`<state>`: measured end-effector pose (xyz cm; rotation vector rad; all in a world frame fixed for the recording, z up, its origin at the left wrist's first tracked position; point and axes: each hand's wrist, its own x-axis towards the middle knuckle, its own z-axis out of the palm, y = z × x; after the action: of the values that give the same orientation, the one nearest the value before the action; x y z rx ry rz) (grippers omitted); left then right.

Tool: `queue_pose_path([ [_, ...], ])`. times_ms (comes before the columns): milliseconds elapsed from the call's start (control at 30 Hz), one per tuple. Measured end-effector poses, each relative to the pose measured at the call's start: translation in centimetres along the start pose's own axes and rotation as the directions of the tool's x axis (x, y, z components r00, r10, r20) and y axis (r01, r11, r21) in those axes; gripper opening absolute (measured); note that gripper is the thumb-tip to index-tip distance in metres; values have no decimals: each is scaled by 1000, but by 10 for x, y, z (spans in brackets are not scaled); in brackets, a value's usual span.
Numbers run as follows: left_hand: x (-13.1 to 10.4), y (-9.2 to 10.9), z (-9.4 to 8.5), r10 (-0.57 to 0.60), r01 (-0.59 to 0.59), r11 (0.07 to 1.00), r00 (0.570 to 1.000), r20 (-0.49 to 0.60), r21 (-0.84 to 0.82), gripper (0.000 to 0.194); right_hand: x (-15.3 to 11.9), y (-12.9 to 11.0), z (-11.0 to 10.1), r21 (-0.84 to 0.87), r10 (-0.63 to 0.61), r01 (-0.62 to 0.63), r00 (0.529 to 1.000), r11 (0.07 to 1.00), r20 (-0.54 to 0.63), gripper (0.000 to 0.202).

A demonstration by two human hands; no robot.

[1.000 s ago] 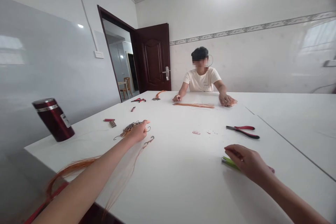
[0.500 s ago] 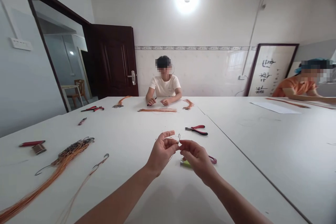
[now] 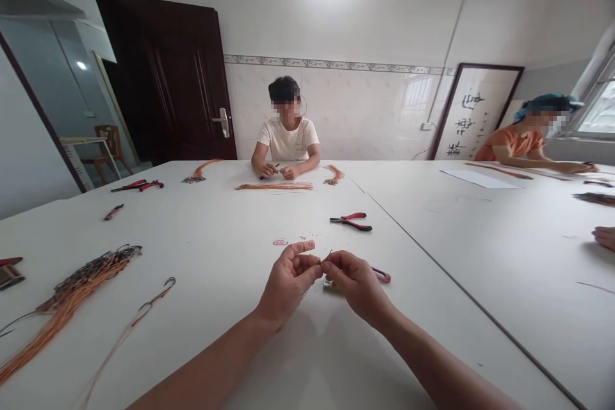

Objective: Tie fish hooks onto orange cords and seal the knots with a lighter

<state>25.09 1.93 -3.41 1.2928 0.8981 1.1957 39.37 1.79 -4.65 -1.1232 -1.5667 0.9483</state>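
Observation:
My left hand point(image 3: 287, 278) and my right hand point(image 3: 359, 283) meet above the table, thumbs and fingertips pinched together. Between them is a dark fish hook point(image 3: 330, 252); only a thin tip shows over the right fingers, the rest being covered. The left index finger stays stretched out, and a fine line hangs below that hand. Partly behind my right hand lies a pink-handled tool point(image 3: 382, 275) with a yellow-green part beside it. Red-and-black pliers point(image 3: 352, 221) rest just beyond my hands.
At left lie a bundle of hooks on orange line point(image 3: 91, 282), separate linked hooks point(image 3: 158, 295) and a spool point(image 3: 10, 277). A seam point(image 3: 423, 250) crosses the white table. A person point(image 3: 287, 134) sits opposite with orange strands point(image 3: 273, 186); another person point(image 3: 514, 141) works at right.
The view has tilted and shifted, so the table items appear farther left. The hook, whose curve stood up clearly between my fingertips, is now mostly covered by them. Both hands remain together.

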Motion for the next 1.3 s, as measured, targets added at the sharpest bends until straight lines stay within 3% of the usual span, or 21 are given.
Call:
queue_pose_path([
  [167, -1, -6, -2, -60, 59, 998, 998, 13, 27, 45, -1, -1, -1, -55, -6, 6, 1000, 998, -4, 25],
  [333, -1, -6, -3, -39, 39, 999, 999, -21, 8, 44, -3, -5, -3, -126, 6, -2, 1000, 992, 28, 24],
  [667, 3, -16, -11, -40, 41, 999, 994, -97, 10, 41, 2, 0, -16, -270, 12, -31, 997, 962, -70, 29],
  [933, -3, -21, -6, -27, 25, 997, 999, -23, -71, 43, -4, 10, -3, -157, 83, -69, 993, 985, 81, 34],
  [1167, -2, -20, -2, -29, 29, 999, 1000, -11, -41, 44, -5, -1, -6, -382, -20, 61, 994, 922, 111, 27],
  [1300, 2, -21, -5, -23, 23, 1000, 999, -32, 6, 40, 1, -5, -13, -470, -103, 118, 993, 875, 57, 23],
])
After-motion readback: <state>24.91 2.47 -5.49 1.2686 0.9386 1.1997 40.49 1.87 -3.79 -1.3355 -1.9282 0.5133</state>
